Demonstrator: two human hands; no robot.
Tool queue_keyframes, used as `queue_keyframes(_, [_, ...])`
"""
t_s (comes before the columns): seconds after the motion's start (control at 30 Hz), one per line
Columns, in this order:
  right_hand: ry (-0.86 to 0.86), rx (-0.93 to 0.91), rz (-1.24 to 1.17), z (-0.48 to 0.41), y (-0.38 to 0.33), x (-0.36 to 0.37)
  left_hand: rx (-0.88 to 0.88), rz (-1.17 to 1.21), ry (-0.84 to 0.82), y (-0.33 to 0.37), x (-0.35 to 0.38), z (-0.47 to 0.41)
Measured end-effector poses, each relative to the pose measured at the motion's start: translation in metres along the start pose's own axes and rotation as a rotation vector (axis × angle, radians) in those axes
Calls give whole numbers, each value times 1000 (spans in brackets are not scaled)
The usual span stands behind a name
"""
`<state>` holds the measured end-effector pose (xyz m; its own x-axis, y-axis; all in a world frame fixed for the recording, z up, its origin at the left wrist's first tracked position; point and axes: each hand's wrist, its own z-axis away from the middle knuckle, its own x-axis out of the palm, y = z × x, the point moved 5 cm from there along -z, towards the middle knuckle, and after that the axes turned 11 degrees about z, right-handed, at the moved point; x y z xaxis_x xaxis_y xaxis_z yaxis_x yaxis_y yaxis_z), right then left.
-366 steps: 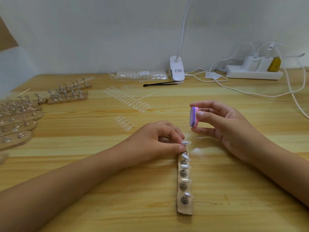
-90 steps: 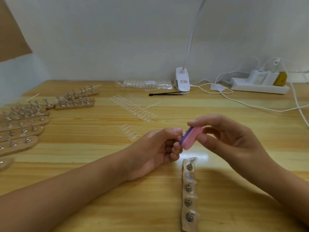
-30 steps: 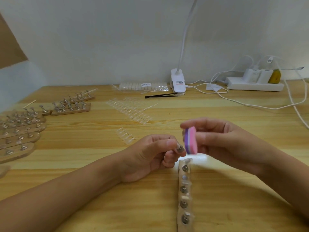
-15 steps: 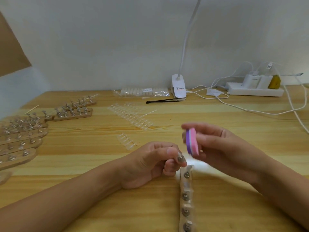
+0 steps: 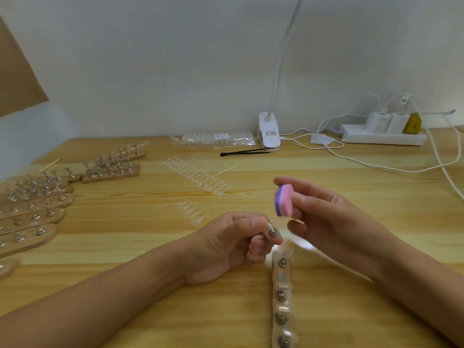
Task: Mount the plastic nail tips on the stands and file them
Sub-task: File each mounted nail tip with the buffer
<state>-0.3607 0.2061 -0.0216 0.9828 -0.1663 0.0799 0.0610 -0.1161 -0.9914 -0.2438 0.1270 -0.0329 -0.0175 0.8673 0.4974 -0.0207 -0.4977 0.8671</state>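
My left hand (image 5: 226, 244) pinches a small metal stand (image 5: 272, 232) with a clear nail tip on it, lifted just above the table. My right hand (image 5: 326, 217) holds a pink and purple buffer block (image 5: 284, 200) between thumb and fingers, a little above and to the right of that stand, not touching it. Below both hands a wooden strip (image 5: 282, 297) lies lengthwise on the table and carries several metal stands with clear nail tips.
More wooden strips with stands (image 5: 32, 212) lie at the left, and two more (image 5: 113, 167) further back. Sheets of clear nail tips (image 5: 198, 175) and a short piece (image 5: 192, 212) lie mid-table. A lamp clip (image 5: 269, 131), black tweezers (image 5: 244, 152), a bag of tips (image 5: 218, 138), power strip (image 5: 384, 135) and cables sit at the back.
The left hand lifted one stand off the strip's far end and holds it up. The buffer block has drawn slightly up and away from the tip since a second ago.
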Motion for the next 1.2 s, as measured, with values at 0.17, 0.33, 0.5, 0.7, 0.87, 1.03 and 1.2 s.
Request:
queue_keyframes(0.17, [2,-68,89,0,-5,3,13,23,37,1,0,-1])
queue_keyframes(0.33, [70,-160,78,4,-13,-5,93,38,172,3,-7,-2])
queue_keyframes(0.5, [210,-107,83,-2,-8,-11,97,44,224,1,-7,-3])
queue_keyframes(0.7, [24,-112,163,-1,0,5,70,23,219,3,-7,-4])
queue_keyframes(0.87, [82,-110,22,0,1,-1,70,56,204,1,-9,-4])
queue_keyframes(1.03, [181,-98,125,-1,0,-3,55,73,217,0,-8,-5])
queue_keyframes(1.2, [55,-177,119,5,-5,3,61,87,227,1,-9,-5])
